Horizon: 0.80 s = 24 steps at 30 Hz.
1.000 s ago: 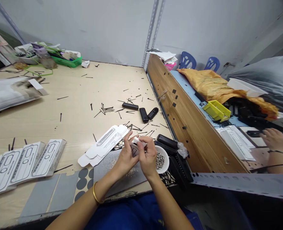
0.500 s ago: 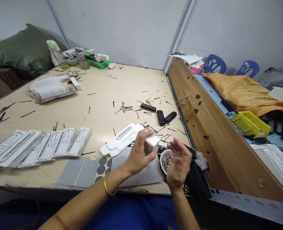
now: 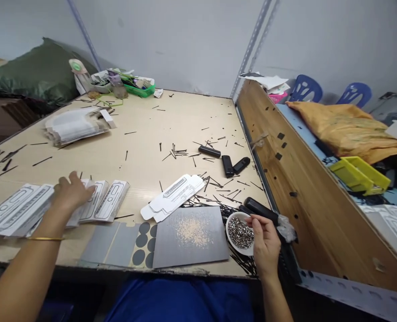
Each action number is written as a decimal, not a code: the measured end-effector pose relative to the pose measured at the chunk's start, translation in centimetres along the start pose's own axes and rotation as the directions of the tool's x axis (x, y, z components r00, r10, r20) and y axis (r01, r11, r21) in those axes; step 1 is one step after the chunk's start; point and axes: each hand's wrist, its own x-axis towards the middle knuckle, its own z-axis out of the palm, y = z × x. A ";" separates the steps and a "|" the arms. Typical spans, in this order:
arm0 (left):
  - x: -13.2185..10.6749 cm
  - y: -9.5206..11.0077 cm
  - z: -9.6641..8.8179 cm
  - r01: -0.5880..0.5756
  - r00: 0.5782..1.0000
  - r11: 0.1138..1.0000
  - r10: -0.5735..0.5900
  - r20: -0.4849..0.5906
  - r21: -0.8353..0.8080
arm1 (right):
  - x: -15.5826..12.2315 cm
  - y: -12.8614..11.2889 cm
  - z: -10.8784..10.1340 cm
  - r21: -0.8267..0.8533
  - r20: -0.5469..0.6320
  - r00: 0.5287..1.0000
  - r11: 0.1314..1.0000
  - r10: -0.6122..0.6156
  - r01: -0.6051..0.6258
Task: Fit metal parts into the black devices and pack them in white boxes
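Palm down, my left hand [image 3: 71, 192] is over a row of printed white boxes [image 3: 113, 201] at the left, with bent fingers and thumb around one white box [image 3: 76, 217]. The hand covers much of that box. At the right, my right hand [image 3: 267, 239] is at the rim of a white bowl [image 3: 230, 243] of small shiny metal pieces [image 3: 241, 232]. Its thumb and forefinger are pinched together; anything between them is too small to make out. Between the hands lie a flat unfolded white carton [image 3: 176, 194] and a grey sheet [image 3: 164, 250] strewn with tan bits.
Thin black sticks are scattered over the table [image 3: 144, 165], with black plastic parts [image 3: 227, 166] toward the right. Grey stickers [image 3: 121, 243] lie near the front edge. A stack of flat cartons [image 3: 77, 127] is at the back left. A wooden partition [image 3: 305, 197] borders the right side.
My left hand has moved from the middle, where it held a white box, to the row at the left. My right hand has gone from open above the bowl to pinched at its rim.
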 end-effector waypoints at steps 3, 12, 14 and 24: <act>-0.6 -0.6 2.4 -0.275 0.961 0.945 0.269 0.057 0.175 | 0.2 0.3 -0.2 -0.139 0.048 0.999 0.990 -0.027 0.033; -1.5 4.3 4.7 -0.439 0.891 0.887 0.451 -0.060 0.143 | 1.0 3.3 -1.1 -0.560 0.312 0.948 0.793 -0.067 0.240; -2.2 10.5 4.9 -0.584 0.811 0.810 0.581 -0.062 -0.050 | 0.9 4.3 -0.4 -0.637 0.370 0.927 0.710 -0.062 0.301; -8.2 43.3 12.4 -0.354 0.734 0.593 0.656 0.179 -0.723 | 0.3 5.0 0.6 -0.540 0.301 0.944 0.790 -0.138 0.288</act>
